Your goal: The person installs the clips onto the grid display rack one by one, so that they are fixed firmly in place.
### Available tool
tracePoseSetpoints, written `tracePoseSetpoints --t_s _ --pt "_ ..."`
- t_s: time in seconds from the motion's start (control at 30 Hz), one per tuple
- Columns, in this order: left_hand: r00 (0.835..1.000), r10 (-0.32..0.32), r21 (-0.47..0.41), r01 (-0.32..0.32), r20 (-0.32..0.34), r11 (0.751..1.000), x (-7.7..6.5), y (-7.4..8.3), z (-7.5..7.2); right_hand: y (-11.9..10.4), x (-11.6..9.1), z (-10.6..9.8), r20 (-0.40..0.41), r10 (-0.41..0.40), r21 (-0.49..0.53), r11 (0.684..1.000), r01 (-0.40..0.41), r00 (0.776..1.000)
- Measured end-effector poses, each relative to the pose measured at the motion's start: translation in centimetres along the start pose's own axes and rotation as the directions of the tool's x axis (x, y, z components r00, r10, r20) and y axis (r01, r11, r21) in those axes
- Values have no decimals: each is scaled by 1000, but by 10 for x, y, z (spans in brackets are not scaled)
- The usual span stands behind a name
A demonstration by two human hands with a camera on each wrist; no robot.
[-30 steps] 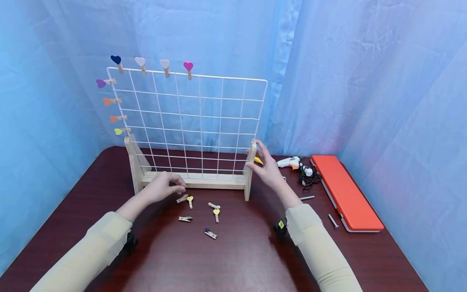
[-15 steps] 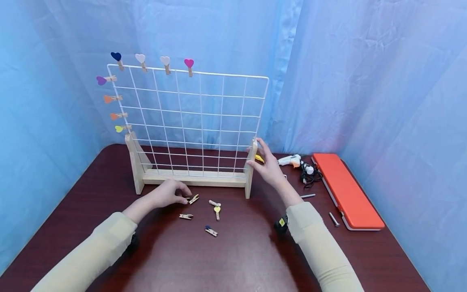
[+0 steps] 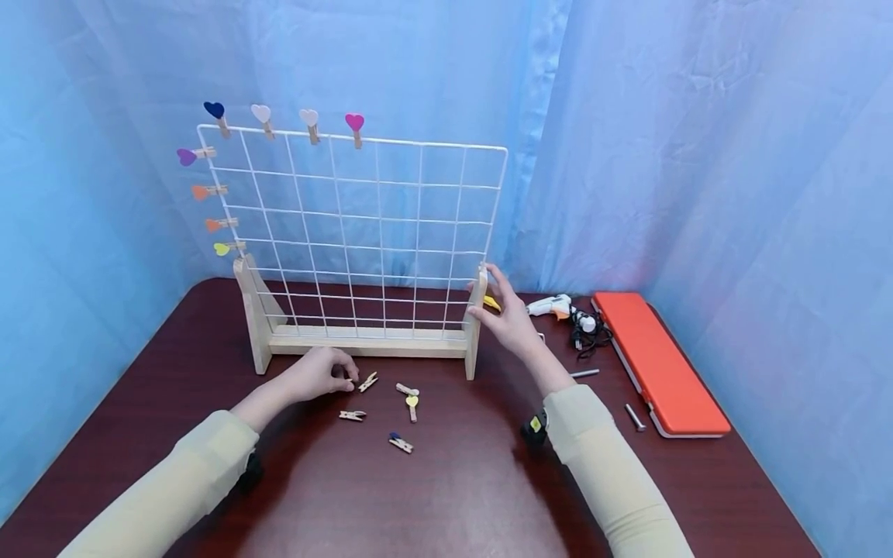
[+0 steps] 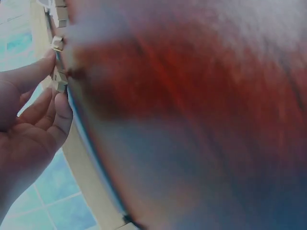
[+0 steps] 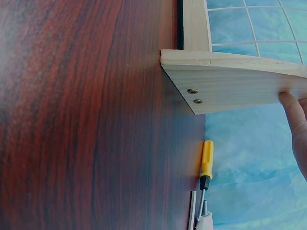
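Note:
A white wire grid panel (image 3: 380,232) stands upright in a wooden stand (image 3: 370,343). Heart-topped mini clothespins, such as the pink one (image 3: 355,127) and the purple one (image 3: 190,156), are clipped along its top and left edges. Low in front of the stand, my left hand (image 3: 317,376) pinches a small wooden clothespin (image 4: 59,81) between thumb and fingers; in the head view the fingers mostly hide it. Right by those fingertips lies another clothespin (image 3: 368,381). My right hand (image 3: 512,322) grips the stand's right upright (image 5: 230,84), thumb in front and fingers behind.
Several loose clothespins lie on the dark red table, including a yellow-heart one (image 3: 412,407) and a blue one (image 3: 401,442). To the right are a yellow-handled screwdriver (image 5: 207,158), a white glue gun (image 3: 551,305), a bolt (image 3: 635,418) and a long red case (image 3: 659,364).
My left hand has moved slightly right and down and taken hold of a clothespin. The yellow-heart clothespin beside it has turned onto its side. The right hand keeps its grip on the upright.

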State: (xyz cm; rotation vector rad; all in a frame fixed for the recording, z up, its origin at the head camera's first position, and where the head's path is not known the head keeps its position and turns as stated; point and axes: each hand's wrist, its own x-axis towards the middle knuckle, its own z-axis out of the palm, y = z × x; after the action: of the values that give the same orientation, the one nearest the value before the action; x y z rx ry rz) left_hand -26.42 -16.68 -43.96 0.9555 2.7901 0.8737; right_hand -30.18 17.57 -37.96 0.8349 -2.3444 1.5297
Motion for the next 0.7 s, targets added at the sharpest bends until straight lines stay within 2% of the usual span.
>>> tracePoseSetpoints --t_s 0.2,0.37,0.47,0.57,0.7 --pt "997 -45 11 46 -61 999 4 18 -27 -1 1 -1 6 5 -2 1000 -5 1000" --pt "981 33 73 -19 -191 997 16 48 -61 1 1 -1 6 11 -1 1000 -11 1000" --pt "960 91 82 -72 -264 994 23 73 -86 2 0 0 4 13 -1 1000 -13 1000" --pt "942 120 55 -109 -312 993 29 102 -113 2 1 0 1 8 3 1000 -8 1000" --pt "885 200 97 -176 -420 980 41 137 -148 2 1 0 -4 4 7 1000 -4 1000"
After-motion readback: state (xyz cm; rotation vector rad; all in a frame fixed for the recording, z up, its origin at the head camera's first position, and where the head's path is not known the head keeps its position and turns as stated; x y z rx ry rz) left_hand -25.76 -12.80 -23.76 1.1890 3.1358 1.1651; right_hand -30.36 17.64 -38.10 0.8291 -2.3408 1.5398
